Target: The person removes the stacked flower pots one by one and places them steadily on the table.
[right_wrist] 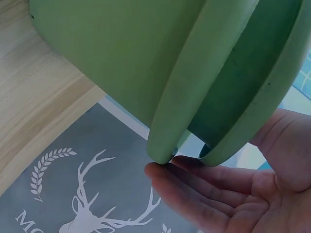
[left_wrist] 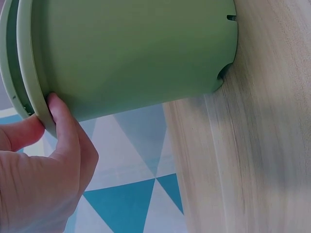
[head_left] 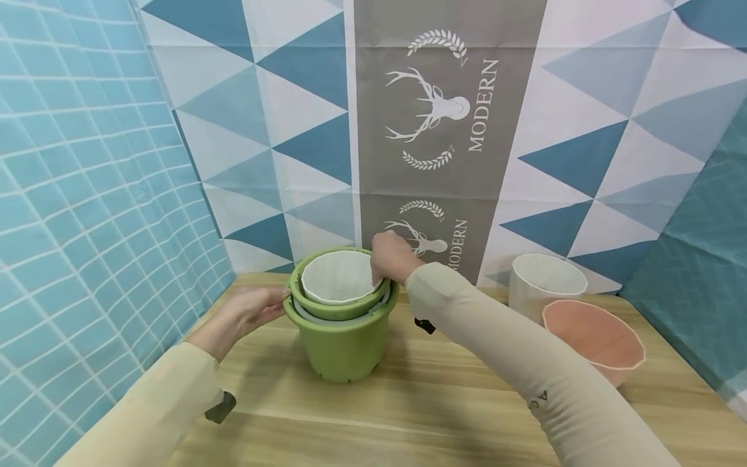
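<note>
The left hand is pinching the outer pot, which is standing on the table. The right hand is gripping the inner pot, where a white pot is sitting. If hands are pulling unevenly, pots may be jamming or tipping.

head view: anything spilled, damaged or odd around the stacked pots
No spill or damage shows on the outer green pot, the inner green pot or the white pot inside. The oddity is behind them: the backdrop's deer heads and "MODERN" lettering run sideways.
</note>
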### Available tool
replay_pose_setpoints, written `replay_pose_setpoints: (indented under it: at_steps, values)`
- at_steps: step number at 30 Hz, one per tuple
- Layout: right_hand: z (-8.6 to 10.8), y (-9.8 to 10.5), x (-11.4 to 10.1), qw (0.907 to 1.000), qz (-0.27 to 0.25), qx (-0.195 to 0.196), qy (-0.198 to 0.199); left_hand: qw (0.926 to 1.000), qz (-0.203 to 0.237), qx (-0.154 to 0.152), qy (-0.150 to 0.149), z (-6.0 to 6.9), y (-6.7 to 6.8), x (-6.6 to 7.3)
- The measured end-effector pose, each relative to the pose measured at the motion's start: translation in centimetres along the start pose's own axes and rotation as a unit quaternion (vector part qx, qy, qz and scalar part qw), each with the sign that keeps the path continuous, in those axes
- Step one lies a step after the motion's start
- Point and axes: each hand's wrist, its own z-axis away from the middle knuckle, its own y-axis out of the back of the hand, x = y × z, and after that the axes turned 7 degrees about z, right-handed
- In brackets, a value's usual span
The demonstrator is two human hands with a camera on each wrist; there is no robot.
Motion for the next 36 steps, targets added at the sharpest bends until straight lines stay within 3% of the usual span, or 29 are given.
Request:
replay_pose_setpoints:
  at_steps: [11, 21, 36]
  values:
    - [0.0, 0.7, 0.5, 0.9992, -0.026, -0.018, 0.023, 0.9999, -0.007, 0.014, 0.004, 0.1, -0.2, 0.1]
    - [-0.2, 0.8, 1.2, 0.9977, -0.051, -0.039, 0.021, 0.9998, 0.000, 0.019, 0.001, 0.1, -0.3, 0.2]
    - [-1.1, 1.2, 2.9, 0.9876, -0.121, -0.086, 0.052, 0.9996, -0.003, 0.026, 0.014, 0.3, -0.6, 0.5]
